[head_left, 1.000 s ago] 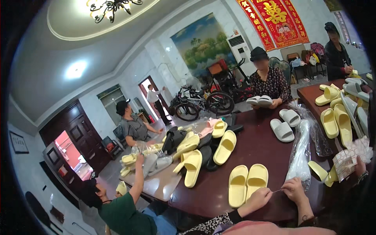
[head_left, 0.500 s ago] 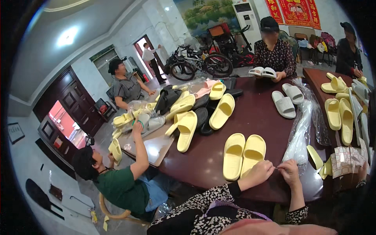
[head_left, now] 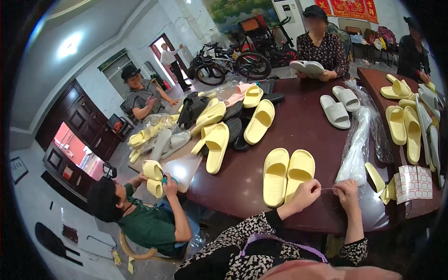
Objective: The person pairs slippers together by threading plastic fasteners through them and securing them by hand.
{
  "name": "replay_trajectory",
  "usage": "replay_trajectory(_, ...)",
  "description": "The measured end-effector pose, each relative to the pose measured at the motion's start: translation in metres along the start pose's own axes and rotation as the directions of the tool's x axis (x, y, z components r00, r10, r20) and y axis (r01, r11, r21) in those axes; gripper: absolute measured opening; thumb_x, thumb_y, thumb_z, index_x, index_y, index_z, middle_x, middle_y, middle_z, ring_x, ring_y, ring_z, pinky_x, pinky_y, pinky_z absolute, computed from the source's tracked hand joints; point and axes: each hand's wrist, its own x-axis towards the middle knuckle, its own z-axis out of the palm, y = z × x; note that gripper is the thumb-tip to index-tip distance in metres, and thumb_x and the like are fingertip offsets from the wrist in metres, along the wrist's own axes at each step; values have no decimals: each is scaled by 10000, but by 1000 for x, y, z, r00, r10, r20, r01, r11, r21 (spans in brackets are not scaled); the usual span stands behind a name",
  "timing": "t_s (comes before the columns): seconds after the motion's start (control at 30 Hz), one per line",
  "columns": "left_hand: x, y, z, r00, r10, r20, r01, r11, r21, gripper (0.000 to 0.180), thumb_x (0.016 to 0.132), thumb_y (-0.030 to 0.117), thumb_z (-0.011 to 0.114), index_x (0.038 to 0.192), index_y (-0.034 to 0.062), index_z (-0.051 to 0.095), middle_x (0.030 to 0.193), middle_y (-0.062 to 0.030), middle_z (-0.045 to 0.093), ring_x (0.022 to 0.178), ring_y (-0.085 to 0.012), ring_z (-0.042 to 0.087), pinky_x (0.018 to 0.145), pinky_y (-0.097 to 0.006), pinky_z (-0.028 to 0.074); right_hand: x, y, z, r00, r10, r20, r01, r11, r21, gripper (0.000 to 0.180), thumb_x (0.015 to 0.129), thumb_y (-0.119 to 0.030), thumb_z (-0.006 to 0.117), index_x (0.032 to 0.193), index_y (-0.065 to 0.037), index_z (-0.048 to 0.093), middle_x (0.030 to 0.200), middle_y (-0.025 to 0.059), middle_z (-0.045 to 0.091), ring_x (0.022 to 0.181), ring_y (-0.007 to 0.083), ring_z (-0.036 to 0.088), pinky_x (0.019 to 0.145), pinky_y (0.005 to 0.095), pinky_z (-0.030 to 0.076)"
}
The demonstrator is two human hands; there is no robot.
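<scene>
My left hand and my right hand are raised near the table's front edge, each with fingers pinched. Between them runs a thin pale strand, held at both ends. Just beyond my left hand a pair of yellow slide slippers lies side by side: the left slipper shows whole, while my hand covers part of the right slipper. Past my right hand is a bundle of white strands in clear plastic.
Grey slippers lie farther back. A mixed slipper pile covers the table's left. At right are more yellow slippers and a label sheet. A seated co-worker holds scissors and yellow slippers at left; others sit across.
My hands have moved slightly apart, and more of the strand shows between them. The co-worker at left has lowered the scissors to the yellow slippers. The person opposite has tilted the light slippers.
</scene>
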Motion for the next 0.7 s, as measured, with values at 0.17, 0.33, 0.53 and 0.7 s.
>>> replay_trajectory(0.17, -2, -11, -3, 1000, -19, 12, 19, 1000, -20, 69, 815, 58, 559, 805, -9, 571, 724, -129, 583, 671, -200, 567, 628, -315, 458, -6, 7, 4, 992, 92, -89, -88, 995, 46, 88, 699, 2, 657, 772, -43, 636, 836, 85, 612, 839, 284, 555, 768, 385, 420)
replay_trajectory(0.33, -3, -15, -15, 996, -83, 28, 82, 995, 52, 108, 846, 74, 534, 826, -19, 585, 700, -99, 592, 658, -147, 556, 623, -278, 456, 2, 21, 12, 979, 196, -59, -197, 980, -17, 65, 744, 8, 619, 801, -20, 607, 894, 132, 588, 887, 320, 556, 785, 387, 449)
replay_trajectory(0.53, -6, -16, -7, 974, -33, 225, 7, 993, 117, 118, 848, 83, 541, 837, -19, 600, 720, -120, 614, 682, -157, 586, 637, -273, 466, 7, 32, 6, 980, 79, -183, -107, 983, -148, 92, 735, -34, 631, 827, -37, 625, 902, 128, 597, 883, 328, 563, 783, 397, 453)
replay_trajectory(0.7, -18, -4, -4, 906, -97, 413, 66, 994, 87, 121, 845, 89, 542, 833, -21, 591, 718, -40, 583, 695, -99, 534, 634, -251, 449, -8, 34, 8, 983, 81, -167, -116, 969, -217, 153, 728, -7, 566, 852, -62, 636, 830, 118, 573, 813, 312, 569, 745, 398, 457)
